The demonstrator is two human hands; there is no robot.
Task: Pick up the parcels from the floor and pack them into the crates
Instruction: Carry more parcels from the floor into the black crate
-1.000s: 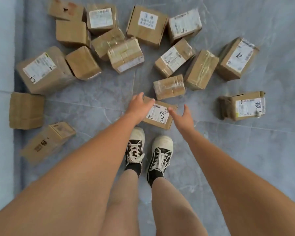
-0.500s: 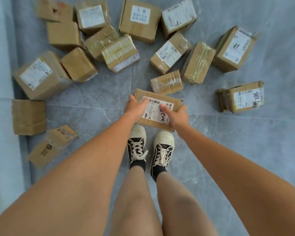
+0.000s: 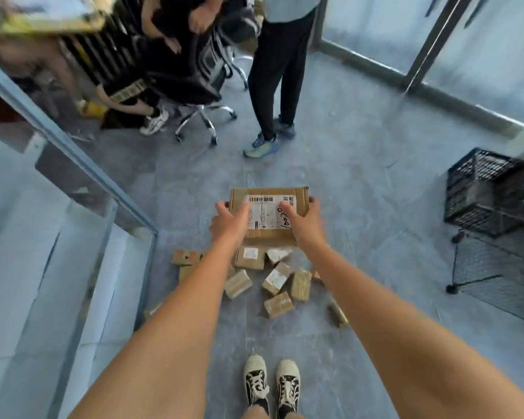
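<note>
Since half a second ago we have straightened up and lifted the parcel (image 3: 269,214) clear of the floor (image 3: 360,182); it was lying by our shoes and now hangs out in front of us at arm's length, label up, with the rest of the pile far below.

Our left hand (image 3: 229,220) grips the left edge and our right hand (image 3: 304,220) the right edge. The fingers (image 3: 313,204) are wrapped over the far corners and clamped on the cardboard, thumbs lying across the label.

To do this step well, we judge that we should keep the box level, turn to our right toward the black crate (image 3: 484,192), and lower it in flat against a wall so that more fit later. That crate sits on a wire rack (image 3: 496,276) well apart from the parcel, and looks empty as far as the blur lets us tell.

Around us, a glass partition (image 3: 73,164) runs along the left. A standing person (image 3: 273,86) is straight ahead, beyond the parcel, next to an office chair (image 3: 194,86) with another person seated. Neither blocks the way to the crate.

Loose parcels (image 3: 274,279) remain scattered on the floor beneath our arms, just ahead of our shoes (image 3: 271,382). We think these are the thing to step around.
</note>
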